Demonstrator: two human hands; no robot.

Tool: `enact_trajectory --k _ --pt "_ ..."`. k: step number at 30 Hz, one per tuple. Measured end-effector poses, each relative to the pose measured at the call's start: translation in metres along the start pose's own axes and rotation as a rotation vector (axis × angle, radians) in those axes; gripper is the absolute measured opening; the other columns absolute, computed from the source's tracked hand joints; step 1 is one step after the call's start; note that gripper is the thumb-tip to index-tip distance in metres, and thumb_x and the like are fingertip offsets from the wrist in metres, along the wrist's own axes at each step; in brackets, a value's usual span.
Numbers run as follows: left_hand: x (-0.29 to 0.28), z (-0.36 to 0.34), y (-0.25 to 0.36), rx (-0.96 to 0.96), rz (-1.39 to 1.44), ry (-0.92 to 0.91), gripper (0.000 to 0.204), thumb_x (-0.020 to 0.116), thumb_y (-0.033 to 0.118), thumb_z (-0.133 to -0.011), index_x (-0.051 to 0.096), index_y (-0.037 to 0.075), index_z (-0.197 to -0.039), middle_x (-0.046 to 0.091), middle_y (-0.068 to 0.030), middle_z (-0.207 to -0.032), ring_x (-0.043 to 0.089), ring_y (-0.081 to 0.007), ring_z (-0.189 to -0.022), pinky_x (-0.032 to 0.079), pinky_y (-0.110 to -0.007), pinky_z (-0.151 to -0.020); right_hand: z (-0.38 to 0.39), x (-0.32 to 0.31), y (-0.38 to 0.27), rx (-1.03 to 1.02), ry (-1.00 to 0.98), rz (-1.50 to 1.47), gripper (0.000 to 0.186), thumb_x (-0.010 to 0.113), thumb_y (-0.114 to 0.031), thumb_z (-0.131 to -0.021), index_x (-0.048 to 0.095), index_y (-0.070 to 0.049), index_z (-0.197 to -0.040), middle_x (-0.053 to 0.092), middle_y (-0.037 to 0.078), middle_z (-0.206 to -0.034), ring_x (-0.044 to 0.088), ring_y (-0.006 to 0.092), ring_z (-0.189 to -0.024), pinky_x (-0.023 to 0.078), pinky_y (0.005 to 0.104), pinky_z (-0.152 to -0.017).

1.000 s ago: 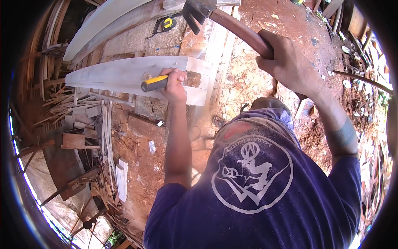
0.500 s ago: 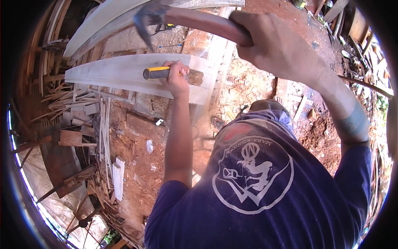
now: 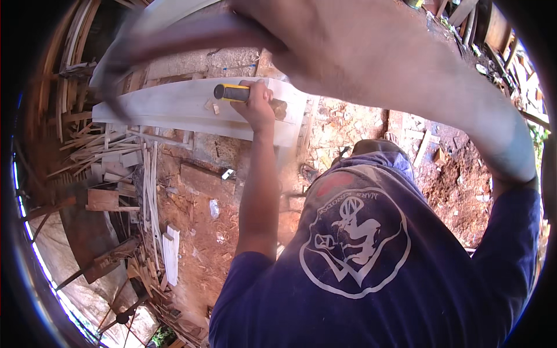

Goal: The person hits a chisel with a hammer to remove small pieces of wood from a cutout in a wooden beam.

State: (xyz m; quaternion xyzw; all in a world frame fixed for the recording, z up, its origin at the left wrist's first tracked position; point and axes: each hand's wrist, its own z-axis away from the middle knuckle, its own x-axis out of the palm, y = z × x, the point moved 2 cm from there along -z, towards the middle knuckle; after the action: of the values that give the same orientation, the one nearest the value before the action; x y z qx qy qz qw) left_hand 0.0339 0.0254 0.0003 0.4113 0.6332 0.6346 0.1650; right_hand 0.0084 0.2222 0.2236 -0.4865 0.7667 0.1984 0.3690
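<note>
My left hand [image 3: 257, 106] is closed around the black-and-yellow handle of a chisel [image 3: 231, 92]. It rests over a pale wooden board [image 3: 168, 97] that tapers toward the left. The chisel's blade is hidden by the hand, and a brown patch [image 3: 279, 109] shows on the board just beside the fingers. Smeared by motion, my right hand [image 3: 301, 43] is raised high and wrapped around the wooden handle of a claw hammer [image 3: 203, 33]. The hammer's dark head is blurred, above and left of the chisel. Small wood chips [image 3: 216, 108] lie on the board.
Offcuts and thin strips [image 3: 96, 145] pile up at the left, with long pale strips [image 3: 149, 197] standing out nearer. A second pale curved board lies behind the first, partly covered by the hammer. Shavings [image 3: 342, 124] cover the reddish ground; more scrap wood [image 3: 525, 72] lies far right.
The hammer and my right hand have swung left and now look larger and blurred. My left hand and the chisel have shifted slightly right, and chips now show on the board.
</note>
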Motion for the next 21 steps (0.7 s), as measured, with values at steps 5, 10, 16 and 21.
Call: enact_trajectory --k 5,10,16,21 --pt "0.003 -0.009 -0.02 0.006 -0.038 -0.083 0.019 0.055 -0.003 -0.084 0.044 0.005 -0.07 0.047 -0.0008 -0.06 0.042 -0.0092 -0.049 0.038 -0.028 -0.047 0.018 0.016 0.008 0.047 0.074 -0.319 0.033 0.066 -0.011 -0.085 0.055 -0.003 -0.115 0.064 0.017 -0.069 0.067 0.036 -0.061 0.056 0.0461 -0.057" --pt "0.003 -0.009 -0.011 -0.035 0.06 -0.108 0.022 0.059 0.0 -0.086 0.044 0.006 -0.071 0.047 -0.0021 -0.06 0.043 -0.0121 -0.049 0.04 -0.031 -0.052 0.049 0.035 0.025 0.302 -0.607 -0.216 0.024 0.055 -0.008 -0.087 0.06 0.005 -0.107 0.07 0.021 -0.087 0.071 0.0389 -0.081 0.057 0.0476 -0.073" --pt "-0.03 0.021 -0.012 -0.005 0.013 -0.203 0.014 0.061 0.002 -0.093 0.052 0.001 -0.082 0.056 -0.0062 -0.073 0.055 -0.0154 -0.069 0.048 -0.033 -0.07 0.1 0.004 0.038 0.615 -0.327 -0.528 0.018 0.055 -0.004 -0.083 0.059 0.005 -0.099 0.064 0.023 -0.072 0.069 0.0391 -0.076 0.052 0.0482 -0.071" --pt "-0.019 0.006 -0.001 -0.051 -0.036 -0.185 0.019 0.062 0.006 -0.095 0.051 0.003 -0.08 0.054 -0.0053 -0.069 0.053 -0.0145 -0.065 0.048 -0.033 -0.067 0.15 0.01 0.049 0.979 -0.392 -0.543 0.018 0.062 -0.009 -0.085 0.058 0.004 -0.097 0.062 0.018 -0.071 0.063 0.0284 -0.065 0.048 0.0431 -0.065"
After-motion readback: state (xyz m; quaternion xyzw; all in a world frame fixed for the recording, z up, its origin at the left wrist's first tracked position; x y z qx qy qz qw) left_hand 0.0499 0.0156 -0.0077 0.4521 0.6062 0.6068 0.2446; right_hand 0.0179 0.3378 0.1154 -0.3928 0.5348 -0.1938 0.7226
